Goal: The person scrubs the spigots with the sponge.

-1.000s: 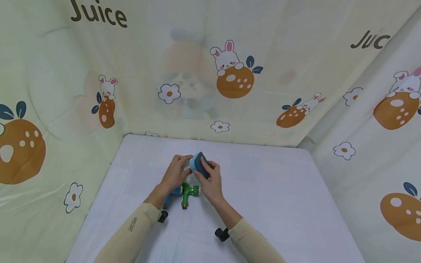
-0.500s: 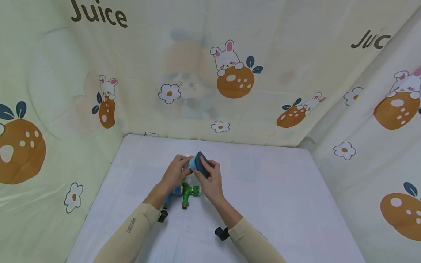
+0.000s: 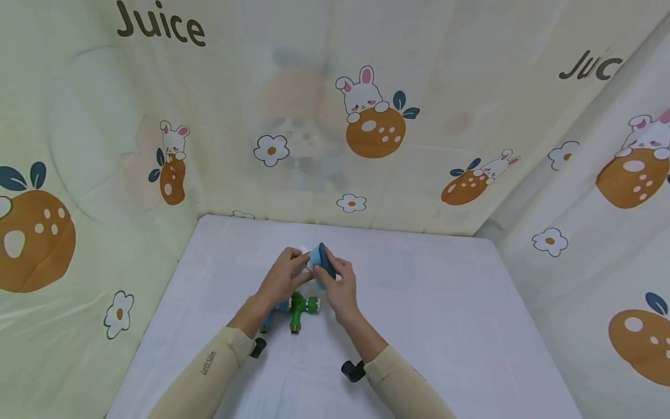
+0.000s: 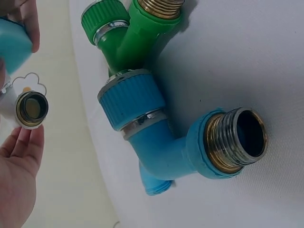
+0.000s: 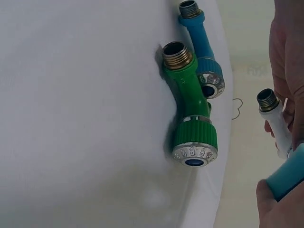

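Head view: 2-tone blue block [image 3: 327,265] between pinching right fingers [image 3: 323,277], white tap [image 5: 280,128] between left fingers' [image 3: 302,277] pinch.

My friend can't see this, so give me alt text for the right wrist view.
The left hand holds a white tap and the right hand a blue block at the right edge; a green tap and a blue tap lie close together on a pale surface.

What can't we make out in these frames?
White tap: left wrist view, one end cut off by the left edge.
Blue block: right wrist view, cut off by the right edge.
Blue tap: head view, partly hidden behind the left hand.
Silver ring on green tap: right wrist view, marks too blurred to read.
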The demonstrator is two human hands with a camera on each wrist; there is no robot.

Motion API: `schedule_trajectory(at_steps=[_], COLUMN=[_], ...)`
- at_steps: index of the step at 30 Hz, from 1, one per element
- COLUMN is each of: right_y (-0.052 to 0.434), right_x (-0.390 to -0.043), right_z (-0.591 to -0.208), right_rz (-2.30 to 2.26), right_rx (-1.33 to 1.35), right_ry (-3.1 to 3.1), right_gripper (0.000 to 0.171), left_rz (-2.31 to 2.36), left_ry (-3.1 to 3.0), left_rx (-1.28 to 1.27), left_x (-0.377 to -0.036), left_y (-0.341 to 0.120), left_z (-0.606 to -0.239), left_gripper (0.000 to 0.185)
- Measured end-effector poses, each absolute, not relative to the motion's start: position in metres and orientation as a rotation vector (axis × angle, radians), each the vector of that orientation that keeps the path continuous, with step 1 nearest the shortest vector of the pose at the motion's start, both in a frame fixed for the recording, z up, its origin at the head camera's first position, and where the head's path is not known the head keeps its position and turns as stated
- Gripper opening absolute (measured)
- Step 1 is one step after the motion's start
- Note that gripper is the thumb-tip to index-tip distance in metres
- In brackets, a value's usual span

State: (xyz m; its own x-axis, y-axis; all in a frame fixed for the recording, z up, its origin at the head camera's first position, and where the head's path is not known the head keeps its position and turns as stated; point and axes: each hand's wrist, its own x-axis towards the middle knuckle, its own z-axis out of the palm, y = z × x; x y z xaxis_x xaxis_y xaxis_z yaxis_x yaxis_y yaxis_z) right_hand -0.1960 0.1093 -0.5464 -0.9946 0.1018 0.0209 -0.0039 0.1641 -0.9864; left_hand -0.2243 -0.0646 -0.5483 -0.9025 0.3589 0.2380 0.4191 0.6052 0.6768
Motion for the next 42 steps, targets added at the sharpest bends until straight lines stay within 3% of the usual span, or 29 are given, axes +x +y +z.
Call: schedule_trajectory(at_steps=[18,42], right_y=[0.1128,0.1093], right_x=[-0.1976,-0.1942], right_z=[-0.5454,-0.5461], right_rz=[2.06,2.114], right_rx=[-0.138,0.135], right_ry=[-2.277,-2.264], right_gripper=[0.057,0.049], left_rz=[-1.632,-1.923], left_ry=[-2.781,-2.614], left_rx=[-0.595,-0.452], left_x=[-0.224,-0.2252], left_y=[-0.0624,-0.0637], left_z=[-0.5468,-0.5402], left_gripper=[0.068,0.051])
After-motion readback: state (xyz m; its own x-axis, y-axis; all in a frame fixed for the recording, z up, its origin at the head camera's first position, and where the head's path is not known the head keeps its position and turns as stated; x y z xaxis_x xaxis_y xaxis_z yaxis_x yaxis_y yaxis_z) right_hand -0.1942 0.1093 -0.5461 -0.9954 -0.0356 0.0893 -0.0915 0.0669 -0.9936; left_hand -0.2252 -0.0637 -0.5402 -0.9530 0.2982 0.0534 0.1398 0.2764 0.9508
